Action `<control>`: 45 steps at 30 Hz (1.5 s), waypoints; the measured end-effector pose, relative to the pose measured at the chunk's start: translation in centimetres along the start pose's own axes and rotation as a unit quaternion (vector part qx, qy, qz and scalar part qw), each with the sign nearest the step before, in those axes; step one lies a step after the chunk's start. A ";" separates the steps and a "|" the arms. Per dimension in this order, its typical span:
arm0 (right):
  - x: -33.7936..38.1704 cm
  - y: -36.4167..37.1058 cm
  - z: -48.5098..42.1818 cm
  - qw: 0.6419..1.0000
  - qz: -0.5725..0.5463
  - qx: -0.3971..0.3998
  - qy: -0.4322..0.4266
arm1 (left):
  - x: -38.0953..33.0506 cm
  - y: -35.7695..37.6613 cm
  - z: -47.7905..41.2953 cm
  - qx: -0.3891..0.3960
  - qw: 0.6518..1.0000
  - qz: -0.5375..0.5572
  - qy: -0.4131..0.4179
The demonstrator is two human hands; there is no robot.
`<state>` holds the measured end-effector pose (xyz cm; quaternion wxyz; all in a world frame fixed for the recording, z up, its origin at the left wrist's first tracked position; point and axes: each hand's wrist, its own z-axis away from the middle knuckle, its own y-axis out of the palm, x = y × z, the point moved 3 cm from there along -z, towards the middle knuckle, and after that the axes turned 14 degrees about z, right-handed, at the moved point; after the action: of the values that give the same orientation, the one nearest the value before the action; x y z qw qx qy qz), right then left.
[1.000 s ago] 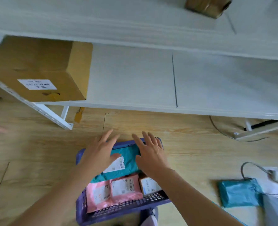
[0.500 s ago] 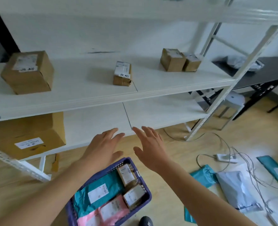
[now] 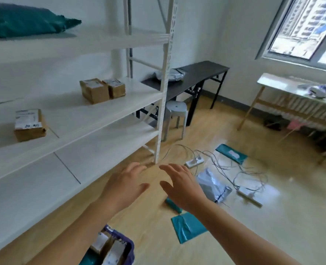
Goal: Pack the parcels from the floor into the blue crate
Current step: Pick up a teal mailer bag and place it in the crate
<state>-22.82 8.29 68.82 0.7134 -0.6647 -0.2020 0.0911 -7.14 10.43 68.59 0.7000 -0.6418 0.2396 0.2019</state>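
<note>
chg: vs 1 s ago both hands are off the crate load. View swings up from the crate to the room.
L hand (image 3: 123, 185): in air beyond the crate, palm down, fingers loosely spread, holds nothing.
R hand (image 3: 181, 190): beside L hand, apart from it, fingers straight and slightly fanned, thumb out, empty.
blue crate (image 3: 131, 246): at the bottom edge of view, under L forearm, only the far corner shows.
in crate: boxed parcels (image 3: 108, 245) w/ white labels, plus a sliver of teal; fill level can't tell.
floor, nearest: teal poly mailer (image 3: 189, 225) just right of crate, flat.
floor, next: small teal parcel (image 3: 172, 204) beyond that, partly hidden under R wrist.
floor, further: grey poly mailer (image 3: 212, 186), right of and beyond crate.
floor, farthest: far teal mailer (image 3: 231, 153) w/ white label, well apart from crate.
clutter: power strip (image 3: 194, 161) + cables (image 3: 234, 169) beyond crate, running past the grey mailer.
rack (image 3: 163, 92): left of and beyond crate. Cardboard boxes (image 3: 95, 90) sit on shelves, so prob out of scope.
meaning: last drop looks done, now scanning for next pick. At least 4 parcels left on floor, so task is partway.
next (guess): nearest teal mailer; thin and floppy, likely needs an edge pinch.
risk: cables may snag on the grey mailer pick.
</note>
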 end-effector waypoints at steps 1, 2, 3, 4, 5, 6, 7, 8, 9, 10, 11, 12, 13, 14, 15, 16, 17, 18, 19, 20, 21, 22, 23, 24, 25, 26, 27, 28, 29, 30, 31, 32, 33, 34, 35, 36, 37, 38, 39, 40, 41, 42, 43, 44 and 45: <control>-1.8 -0.3 0.5 1.000 -0.004 -0.002 0.022 | -1.4 0.8 -0.9 0.006 1.000 0.002 0.010; -3.6 -0.7 0.9 0.999 -0.007 -0.004 0.042 | -2.7 1.6 -1.9 0.012 1.000 0.003 0.021; -5.4 -1.0 1.3 0.998 -0.010 -0.007 0.061 | -4.1 2.6 -2.8 0.018 0.999 0.003 0.029; -7.4 -1.4 1.6 0.997 -0.013 -0.010 0.077 | -5.6 3.6 -3.8 0.025 0.999 0.002 0.037; -9.3 -1.8 1.9 0.996 -0.016 -0.012 0.092 | -7.1 4.6 -4.7 0.032 0.999 0.000 0.044; -11.4 -2.2 2.2 0.994 -0.020 -0.014 0.104 | -8.7 5.7 -5.7 0.039 0.998 -0.002 0.051; -13.5 -2.5 2.5 0.993 -0.024 -0.016 0.117 | -10.3 6.8 -6.7 0.046 0.997 -0.004 0.059; -15.6 -3.0 2.8 0.991 -0.026 -0.019 0.128 | -12.0 8.0 -7.6 0.053 0.996 -0.005 0.067; -17.8 -3.3 3.0 0.990 -0.028 -0.020 0.140 | -13.6 9.1 -8.6 0.059 0.996 -0.004 0.072; -20.0 -3.6 3.3 0.988 -0.029 -0.023 0.150 | -15.2 10.3 -9.6 0.064 0.995 -0.003 0.077; -22.3 -3.9 3.4 0.987 -0.031 -0.025 0.159 | -16.8 11.5 -10.7 0.066 0.994 -0.003 0.082; -24.5 -4.1 3.6 0.985 -0.034 -0.025 0.165 | -18.3 12.8 -11.8 0.067 0.994 -0.003 0.086; -26.8 -4.3 3.7 0.984 -0.036 -0.022 0.171 | -19.8 14.1 -12.9 0.069 0.994 -0.001 0.088; -29.0 -4.4 3.8 0.984 -0.037 -0.018 0.175 | -21.4 15.4 -14.1 0.071 0.994 0.002 0.089; -31.2 -4.6 3.8 0.983 -0.037 -0.015 0.179 | -22.9 16.7 -15.2 0.072 0.993 0.004 0.090; -33.4 -4.7 3.9 0.983 -0.036 -0.015 0.181 | -24.5 18.1 -16.4 0.072 0.993 0.007 0.092; -35.7 -4.9 3.9 0.982 -0.036 -0.017 0.184 | -26.1 19.5 -17.6 0.071 0.993 0.010 0.093; -37.9 -5.1 4.0 0.981 -0.038 -0.021 0.187 | -27.7 21.0 -18.7 0.072 0.993 0.014 0.093; -40.1 -5.3 4.0 0.980 -0.041 -0.024 0.191 | -29.2 22.4 -19.7 0.076 0.993 0.017 0.093; -42.2 -5.6 4.1 0.979 -0.046 -0.025 0.196 | -30.6 23.8 -20.8 0.080 0.992 0.021 0.093; -44.2 -5.8 4.2 0.978 -0.051 -0.025 0.201 | -31.9 25.1 -21.8 0.084 0.992 0.023 0.094; -46.2 -6.0 4.2 0.977 -0.055 -0.023 0.206 | -33.2 26.3 -22.8 0.086 0.992 0.024 0.095; -48.0 -6.2 4.2 0.976 -0.059 -0.021 0.210 | -34.4 27.4 -23.7 0.087 0.991 0.024 0.095; -49.7 -6.4 4.1 0.975 -0.063 -0.021 0.213 | -35.4 28.3 -24.7 0.090 0.991 0.024 0.094; -51.3 -6.5 4.0 0.974 -0.068 -0.022 0.216 | -36.4 29.1 -25.6 0.093 0.991 0.023 0.094; -52.9 -6.5 3.8 0.972 -0.073 -0.021 0.220 | -37.3 29.9 -26.6 0.097 0.991 0.019 0.094; -54.3 -6.5 3.5 0.971 -0.079 -0.018 0.225 | -38.0 30.6 -27.7 0.101 0.990 0.013 0.095; -55.7 -6.5 3.2 0.969 -0.086 -0.015 0.230 | -38.7 31.2 -28.9 0.105 0.990 0.007 0.096; -57.1 -6.5 2.7 0.967 -0.093 -0.014 0.235 | -39.4 31.9 -30.1 0.109 0.989 0.003 0.097; -58.5 -6.5 2.1 0.966 -0.098 -0.013 0.239 | -40.1 32.5 -31.4 0.112 0.989 0.001 0.099; -60.0 -6.5 1.4 0.965 -0.104 -0.012 0.241 | -40.7 33.2 -32.8 0.116 0.988 0.000 0.101; -61.4 -6.6 0.6 0.964 -0.107 -0.011 0.242 | -41.4 33.9 -34.2 0.119 0.988 0.001 0.102; -62.9 -6.6 -0.2 0.964 -0.108 -0.011 0.243 | -42.0 34.6 -35.7 0.121 0.987 0.003 0.102; -64.4 -6.7 -1.2 0.964 -0.107 -0.010 0.244 | -42.7 35.3 -37.4 0.123 0.987 0.005 0.101; -66.0 -6.8 -2.4 0.963 -0.105 -0.011 0.246 | -43.3 36.0 -39.2 0.124 0.987 0.007 0.101; -67.6 -7.0 -3.6 0.963 -0.100 -0.014 0.249 | -43.8 36.6 -41.1 0.126 0.987 0.009 0.099; -69.4 -7.3 -5.1 0.963 -0.096 -0.016 0.252 | -44.4 37.2 -43.3 0.128 0.987 0.014 0.097; -71.2 -7.6 -6.6 0.962 -0.093 -0.016 0.256 | -45.0 37.7 -45.5 0.130 0.987 0.020 0.094; -73.1 -8.0 -8.3 0.962 -0.091 -0.014 0.259 | -45.6 38.2 -47.8 0.129 0.987 0.026 0.091; -74.9 -8.3 -9.9 0.962 -0.088 -0.009 0.259 | -46.1 38.5 -50.3 0.125 0.988 0.029 0.087; -76.6 -8.8 -11.6 0.962 -0.085 -0.002 0.258 | -46.6 38.8 -52.6 0.121 0.989 0.030 0.081; -78.3 -9.4 -13.3 0.963 -0.083 0.004 0.257 | -47.2 39.0 -55.0 0.119 0.990 0.033 0.073; -79.9 -9.8 -14.9 0.963 -0.085 0.009 0.257 | -47.7 39.2 -57.2 0.117 0.990 0.035 0.066; -81.5 -10.3 -16.5 0.962 -0.087 0.009 0.258 | -48.3 39.5 -59.4 0.114 0.991 0.035 0.063; -83.2 -10.6 -18.1 0.962 -0.089 0.007 0.259 | -48.9 39.8 -61.6 0.112 0.991 0.035 0.061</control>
<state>-91.88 -42.47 64.74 0.7510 -0.6401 -0.0680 -0.1474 -74.66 -45.90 62.00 0.7438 -0.5619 0.3252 0.1592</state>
